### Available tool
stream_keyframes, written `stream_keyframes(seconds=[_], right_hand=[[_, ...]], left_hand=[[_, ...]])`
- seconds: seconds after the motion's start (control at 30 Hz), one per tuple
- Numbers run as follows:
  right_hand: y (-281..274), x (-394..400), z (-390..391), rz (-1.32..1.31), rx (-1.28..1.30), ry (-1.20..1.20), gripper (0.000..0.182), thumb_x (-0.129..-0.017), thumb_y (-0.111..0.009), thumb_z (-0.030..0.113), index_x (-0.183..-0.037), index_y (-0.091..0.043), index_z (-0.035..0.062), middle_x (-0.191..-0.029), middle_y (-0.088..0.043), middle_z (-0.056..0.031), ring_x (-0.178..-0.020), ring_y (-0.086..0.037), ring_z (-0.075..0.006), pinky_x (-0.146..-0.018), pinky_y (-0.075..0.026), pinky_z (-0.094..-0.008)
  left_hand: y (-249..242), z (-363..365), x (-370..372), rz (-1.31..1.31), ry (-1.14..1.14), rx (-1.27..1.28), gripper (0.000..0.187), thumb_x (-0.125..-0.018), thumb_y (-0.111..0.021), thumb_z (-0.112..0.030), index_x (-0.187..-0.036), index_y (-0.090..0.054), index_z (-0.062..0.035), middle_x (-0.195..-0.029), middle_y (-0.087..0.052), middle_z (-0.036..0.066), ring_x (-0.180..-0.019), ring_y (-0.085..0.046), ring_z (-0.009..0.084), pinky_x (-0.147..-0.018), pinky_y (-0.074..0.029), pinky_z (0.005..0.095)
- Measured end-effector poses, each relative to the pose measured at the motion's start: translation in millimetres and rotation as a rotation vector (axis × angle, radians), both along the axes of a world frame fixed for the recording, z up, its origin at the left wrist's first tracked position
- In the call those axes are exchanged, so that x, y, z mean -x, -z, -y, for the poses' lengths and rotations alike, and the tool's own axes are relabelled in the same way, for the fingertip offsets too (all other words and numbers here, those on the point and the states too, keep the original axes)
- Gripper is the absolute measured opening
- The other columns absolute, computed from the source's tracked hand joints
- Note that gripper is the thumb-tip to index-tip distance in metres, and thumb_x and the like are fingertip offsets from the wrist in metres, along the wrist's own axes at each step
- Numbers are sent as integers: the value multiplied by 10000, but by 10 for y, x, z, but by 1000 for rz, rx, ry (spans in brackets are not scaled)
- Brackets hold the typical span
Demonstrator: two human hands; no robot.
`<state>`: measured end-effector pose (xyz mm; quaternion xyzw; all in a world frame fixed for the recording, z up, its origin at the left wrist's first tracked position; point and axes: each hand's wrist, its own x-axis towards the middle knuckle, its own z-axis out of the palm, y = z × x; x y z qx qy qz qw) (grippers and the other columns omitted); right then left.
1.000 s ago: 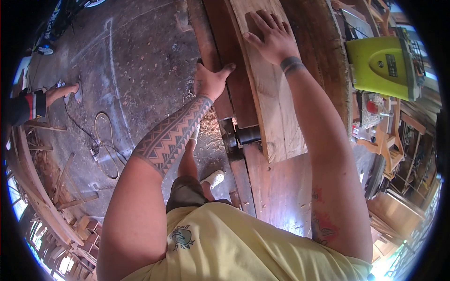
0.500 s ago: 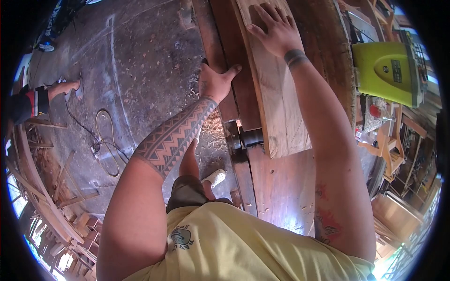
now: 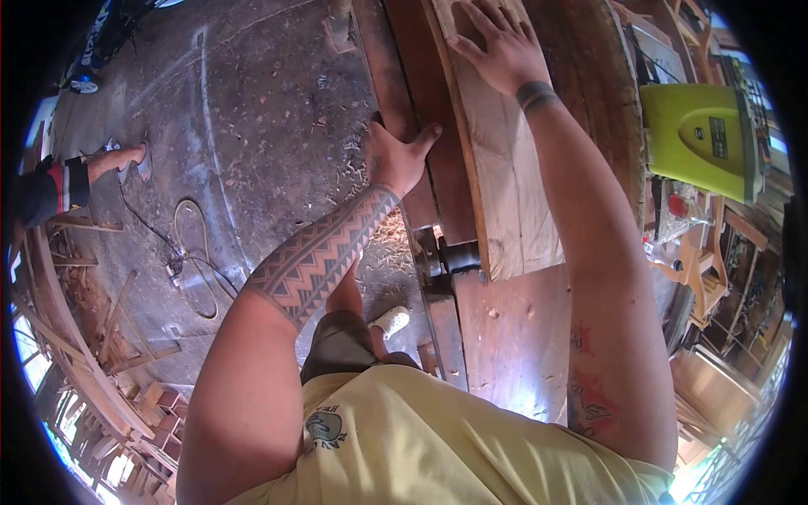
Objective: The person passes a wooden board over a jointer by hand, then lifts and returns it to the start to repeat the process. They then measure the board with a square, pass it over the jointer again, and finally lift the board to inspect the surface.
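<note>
My right hand [image 3: 498, 49] lies flat with spread fingers on a thick pale wooden board [image 3: 513, 198]. That board rests lengthwise on a reddish-brown workbench [image 3: 509, 328]. To its left, my left hand [image 3: 397, 158] grips a long wooden plank [image 3: 394, 76] along the bench's edge. Its thumb lies across the top, and its other fingers drop over the outer side, mostly hidden. A dark metal cylinder [image 3: 460, 256] shows in the gap between plank and bench, near the board's close end.
A yellow-green plastic case [image 3: 694, 135] stands right of the bench, above a small wooden frame [image 3: 703, 269]. Wood shavings [image 3: 390, 240] and a looped cord [image 3: 192, 257] lie on the floor. Another person's leg [image 3: 114, 160] shows at far left, near a curved wooden piece [image 3: 63, 324].
The view has shifted slightly, so hands, board and case appear a little further right. Both hands keep nearly the same places on the plank and board.
</note>
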<state>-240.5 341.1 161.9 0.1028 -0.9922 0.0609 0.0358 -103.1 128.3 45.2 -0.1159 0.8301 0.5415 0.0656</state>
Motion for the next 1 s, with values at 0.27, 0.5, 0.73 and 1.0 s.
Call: stream_keyframes(seconds=[0.27, 0.5, 0.73, 1.0], right_hand=[[39, 165, -14, -37, 10, -29, 783, -1069, -588, 599, -1706, -455, 162, -1772, -417, -150, -1652, -322, -412, -1356, -243, -516], [31, 369, 17, -32, 44, -19, 780, -1074, -587, 595, -1699, -464, 145, -1763, -432, -148, -1651, -333, -384, -1354, -249, -507], [125, 1196, 266, -55, 47, 51, 818, -1065, -536, 713, -1683, -492, 179, -1762, -442, -131, -1646, -357, -356, -1355, -262, -494], [246, 1278, 1249, -10, 168, 237, 699, -1099, -504, 568, -1640, -527, 126, -1777, -411, -160, -1649, -339, -414, -1378, -241, -513]], left_hand=[[-45, 16, -17, -46, 27, -55, 1088, -854, -920, -610, -1426, -423, 170, -1314, -654, 413, -1235, -685, 537, -1063, -539, 530], [-41, -6, -46, -77, 23, -134, 1084, -874, -935, -520, -1497, -377, 170, -1381, -631, 387, -1288, -663, 508, -1104, -528, 513], [-16, -45, -45, -152, -40, -150, 753, -1078, -755, -338, -1552, -377, 109, -1443, -625, 302, -1313, -655, 398, -1151, -499, 469], [187, 642, 109, 358, 73, -1167, 838, -1136, -559, -578, -1722, -331, -25, -1699, -467, 152, -1554, -450, 247, -1325, -297, 420]])
